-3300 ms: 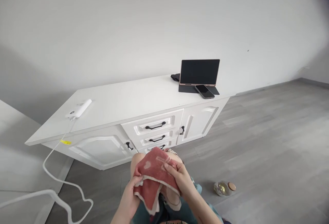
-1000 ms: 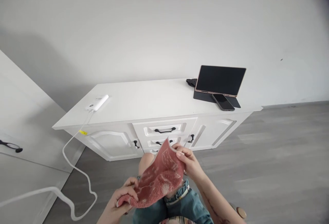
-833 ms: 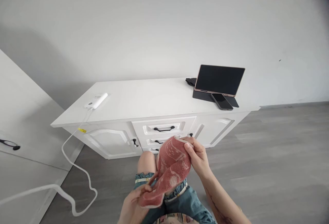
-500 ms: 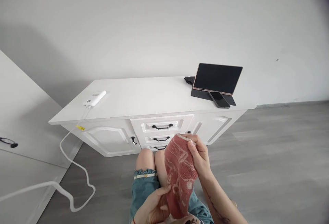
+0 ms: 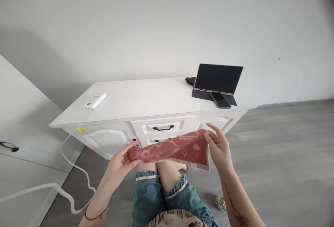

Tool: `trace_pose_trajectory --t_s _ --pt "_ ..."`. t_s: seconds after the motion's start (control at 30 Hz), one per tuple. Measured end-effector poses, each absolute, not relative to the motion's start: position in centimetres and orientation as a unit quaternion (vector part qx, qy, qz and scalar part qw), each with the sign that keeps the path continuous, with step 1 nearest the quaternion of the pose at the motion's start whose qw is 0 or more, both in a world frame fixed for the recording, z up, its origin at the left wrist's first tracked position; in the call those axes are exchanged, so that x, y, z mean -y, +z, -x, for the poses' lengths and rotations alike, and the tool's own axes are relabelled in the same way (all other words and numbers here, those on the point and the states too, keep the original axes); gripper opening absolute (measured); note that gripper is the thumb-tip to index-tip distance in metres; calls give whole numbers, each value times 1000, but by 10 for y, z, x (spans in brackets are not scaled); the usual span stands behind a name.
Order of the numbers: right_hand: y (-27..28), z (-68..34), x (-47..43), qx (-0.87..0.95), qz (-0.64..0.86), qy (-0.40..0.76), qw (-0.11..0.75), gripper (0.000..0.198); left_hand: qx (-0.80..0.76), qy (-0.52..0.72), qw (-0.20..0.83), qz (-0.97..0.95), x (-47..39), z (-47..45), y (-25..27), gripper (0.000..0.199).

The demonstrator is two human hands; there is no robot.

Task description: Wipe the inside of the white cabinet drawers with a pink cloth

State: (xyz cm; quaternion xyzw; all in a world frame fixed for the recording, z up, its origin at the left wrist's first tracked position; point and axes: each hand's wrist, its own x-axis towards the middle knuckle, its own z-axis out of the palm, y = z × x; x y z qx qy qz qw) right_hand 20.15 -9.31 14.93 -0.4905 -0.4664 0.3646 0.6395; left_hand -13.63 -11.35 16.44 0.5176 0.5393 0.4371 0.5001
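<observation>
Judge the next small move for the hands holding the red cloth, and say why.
Probably bring the two ends together to fold it in half. The left hand and right hand each pinch one end of the red cloth, which is stretched flat and level between them above the knees, touching nothing else.

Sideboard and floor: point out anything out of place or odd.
A small jar lies on the floor by the person's right leg. A white cable trails off the sideboard from a white device and loops across the floor. The red cloth looks intact.
</observation>
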Motion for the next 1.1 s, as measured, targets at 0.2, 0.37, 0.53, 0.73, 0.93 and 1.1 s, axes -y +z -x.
trace_pose_trajectory --t_s 0.2,0.37,0.53,0.73,0.93,1.1 --pt "148 -215 95 613 540 169 551 26 -545 286 200 -762 101 130 167 26" --pt "156 -220 101 693 529 -11 489 17 -532 186 228 -794 97 138 180 24" --pt "153 -213 103 660 515 8 547 12 -479 224 424 -736 96 141 193 26" --pt "146 -200 96 580 617 171 503 23 -376 360 782 -342 99 128 138 20" --pt "144 -153 105 620 626 19 472 23 -340 452 821 -80 125 74 118 14" --pt "121 -74 140 815 401 22 417 18 -302 578 755 69 149 38 105 20"
